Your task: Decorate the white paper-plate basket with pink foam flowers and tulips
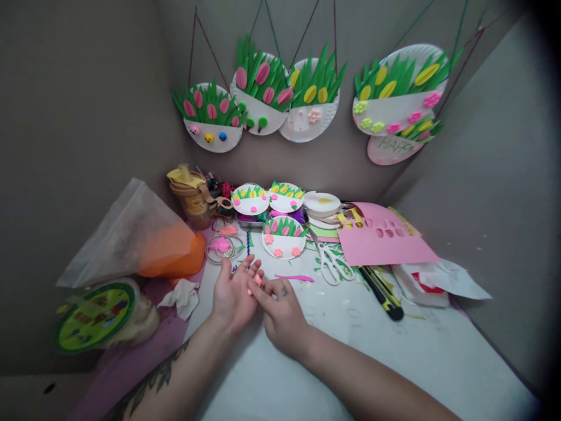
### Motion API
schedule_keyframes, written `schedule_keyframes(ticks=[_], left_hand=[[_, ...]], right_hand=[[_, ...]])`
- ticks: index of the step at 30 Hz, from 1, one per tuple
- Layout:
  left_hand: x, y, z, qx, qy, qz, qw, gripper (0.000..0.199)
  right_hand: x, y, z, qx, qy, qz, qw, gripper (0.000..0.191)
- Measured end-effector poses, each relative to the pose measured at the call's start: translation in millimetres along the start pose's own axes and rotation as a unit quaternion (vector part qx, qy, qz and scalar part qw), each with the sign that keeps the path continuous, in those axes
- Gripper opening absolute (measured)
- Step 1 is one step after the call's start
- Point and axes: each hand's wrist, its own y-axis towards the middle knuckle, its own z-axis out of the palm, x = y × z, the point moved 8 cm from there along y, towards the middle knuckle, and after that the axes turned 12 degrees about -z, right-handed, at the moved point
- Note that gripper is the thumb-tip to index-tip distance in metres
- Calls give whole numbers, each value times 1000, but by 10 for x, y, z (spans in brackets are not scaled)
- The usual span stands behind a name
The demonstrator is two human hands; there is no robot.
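Note:
My left hand (236, 298) lies palm up over the table, its fingers stretched and slightly apart. Small pieces of pink clay (258, 280) show at its palm and finger bases. My right hand (283, 313) reaches in from the right, thumb and index finger pinched at the clay, the other fingers curled. Just beyond the hands stands a paper-plate basket (283, 248) with green paper leaves, pink tulips and pink clay flowers. A pink modelling tool (294, 278) lies beyond my right hand. More pink clay (222, 244) rests by a ring behind my left hand.
White scissors (333, 266), a black and yellow cutter (381, 292) and pink paper (385, 248) lie to the right. On the left are an orange-filled plastic bag (170, 251), a green-lidded tub (99, 316) and crumpled tissue (183, 297). Decorated plates (213, 134) hang on the wall.

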Motion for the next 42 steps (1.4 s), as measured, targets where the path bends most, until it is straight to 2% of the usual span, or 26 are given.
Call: schedule_keyframes(ticks=[4, 7, 9, 12, 19, 42], left_hand=[[-34, -13, 35, 18, 5, 13, 1000, 48], [-10, -3, 3, 1, 4, -1, 1000, 48], [-13, 2, 14, 12, 7, -1, 1000, 47], [-40, 6, 23, 26, 4, 10, 1000, 47], [-36, 0, 10, 17, 0, 13, 1000, 48], [-14, -8, 11, -9, 1, 2, 1000, 48]], right_hand=[[60, 2, -24, -17, 11, -33, 999, 65], [43, 12, 0, -7, 9, -21, 1000, 65], [27, 14, -2, -6, -3, -12, 1000, 66], [73, 19, -14, -11, -3, -37, 999, 63], [112, 28, -43, -27, 9, -57, 998, 59], [100, 73, -55, -10, 16, -39, 999, 54]])
